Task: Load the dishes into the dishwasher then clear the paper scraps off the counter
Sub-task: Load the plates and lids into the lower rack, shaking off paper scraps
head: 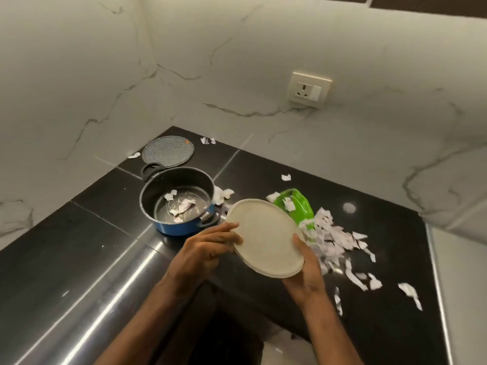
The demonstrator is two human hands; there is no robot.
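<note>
toward the counter (79, 246)'s back corner, blue pot (181, 225) with scraps inside. pinches with left hand (208, 248) the left rim of a tilted cream plate (264, 238) above the front edge; clamps right hand (307, 270) on its right rim. behind, green container (300, 209) among paper scraps (337, 241).

- Counter (110, 196): black stone, polished and glossy, with thin pale joints.
- Strip (105, 285) along the counter's edge: bright metal, smooth and shiny.
- Plate (266, 237): cream, matt, faintly speckled; whether ceramic or plastic cannot be told.
- Pot (181, 229): glossy blue coating outside, dark matt lining inside, shiny base.
- Green dish (300, 206): glossy plastic.
- Scraps (332, 241): white paper, torn and crumpled.
- Disc (168, 152): grey, speckled, rough-looking.
- Wall (263, 61): white marble look with grey veins, smooth, soft sheen.
- Socket (308, 90): smooth cream plastic.
</note>
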